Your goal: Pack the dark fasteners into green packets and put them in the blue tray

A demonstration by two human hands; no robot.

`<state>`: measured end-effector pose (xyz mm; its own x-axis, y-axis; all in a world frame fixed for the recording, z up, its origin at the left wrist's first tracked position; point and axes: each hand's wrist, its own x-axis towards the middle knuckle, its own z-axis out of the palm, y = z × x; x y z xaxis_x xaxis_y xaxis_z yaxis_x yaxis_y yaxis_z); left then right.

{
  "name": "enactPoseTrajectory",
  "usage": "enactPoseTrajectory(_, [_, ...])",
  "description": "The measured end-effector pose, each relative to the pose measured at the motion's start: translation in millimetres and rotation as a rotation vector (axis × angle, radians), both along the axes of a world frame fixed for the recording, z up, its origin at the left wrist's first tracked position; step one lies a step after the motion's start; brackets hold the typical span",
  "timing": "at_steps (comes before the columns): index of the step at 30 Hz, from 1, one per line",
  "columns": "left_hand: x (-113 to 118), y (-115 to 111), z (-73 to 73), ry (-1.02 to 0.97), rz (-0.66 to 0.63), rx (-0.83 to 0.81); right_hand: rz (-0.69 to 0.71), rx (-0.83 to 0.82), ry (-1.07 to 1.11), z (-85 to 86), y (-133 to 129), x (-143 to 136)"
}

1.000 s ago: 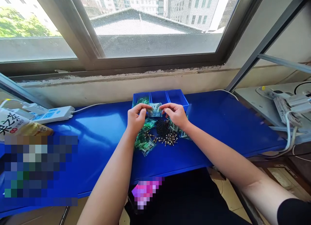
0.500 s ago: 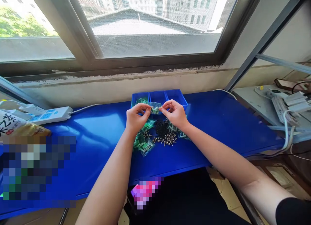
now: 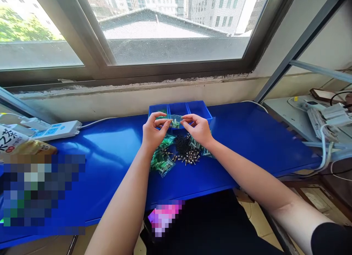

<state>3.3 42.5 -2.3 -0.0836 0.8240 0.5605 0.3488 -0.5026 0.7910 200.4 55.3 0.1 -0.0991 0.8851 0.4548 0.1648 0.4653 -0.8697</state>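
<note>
A small clear plastic bag (image 3: pixel 176 122) with pale and green pieces inside is stretched between my two hands. My left hand (image 3: pixel 156 129) pinches its left edge with thumb and fingers; my right hand (image 3: pixel 197 128) grips the right edge the same way. Below them on the blue table lie a heap of black parts (image 3: pixel 182 144), a pile of small metal fittings (image 3: pixel 189 156) and filled green bags (image 3: pixel 162 165). More small bags lie partly hidden under my right hand. What the pieces in the held bag are is too small to make out.
Behind my hands stands a blue three-compartment bin (image 3: pixel 178 109), green bags in its left section. A white power strip (image 3: pixel 62 131) and a snack packet (image 3: pixel 27 146) lie at the left. Metal frame posts (image 3: pixel 275 75) flank the blue table (image 3: pixel 247 137).
Both hands stay in nearly the same place. My left fingers have shifted on the bag's edge, the index finger lifting slightly, and the bag now hangs flatter between the hands.
</note>
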Motion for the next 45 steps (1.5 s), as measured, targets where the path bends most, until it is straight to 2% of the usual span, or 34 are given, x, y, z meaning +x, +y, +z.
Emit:
enactPoseTrajectory(6, [-0.2,-0.2,-0.5,0.063,0.021,0.027,-0.034,0.003,-0.031,1.0,-1.3,-0.7])
enactPoseTrajectory(11, [-1.2,0.2,2.8,0.142,0.081,0.135,-0.055,0.052,-0.041,1.3,-0.1,0.8])
enactPoseTrajectory(14, [-2.7,1.1,4.0,0.16,0.089,0.212,-0.028,0.013,-0.016,0.2,0.6,0.7])
enactPoseTrajectory(17, [-3.4,1.6,1.7,0.123,0.08,0.176,0.055,-0.064,0.054,-0.9,0.9,0.0])
enactPoseTrajectory(21, [-2.9,-1.3,0.6,0.055,0.002,0.105,0.122,-0.119,0.143,-0.7,1.1,-0.7])
enactPoseTrajectory(27, [-2.2,-7.5,6.7,0.067,-0.012,0.095,0.034,-0.057,0.088,0.6,1.4,-0.5])
enactPoseTrajectory(33, [0.1,-3.2,2.9,0.093,0.019,0.141,0.015,0.002,0.081,0.8,1.1,-1.9])
enactPoseTrajectory(39, [0.7,-1.3,1.3,0.087,0.042,0.144,0.029,-0.058,0.135,-0.4,2.9,-2.1])
enactPoseTrajectory(45, [1.0,-1.1,-0.8,0.014,0.005,0.086,0.038,-0.059,0.12,-3.1,4.0,-1.5])
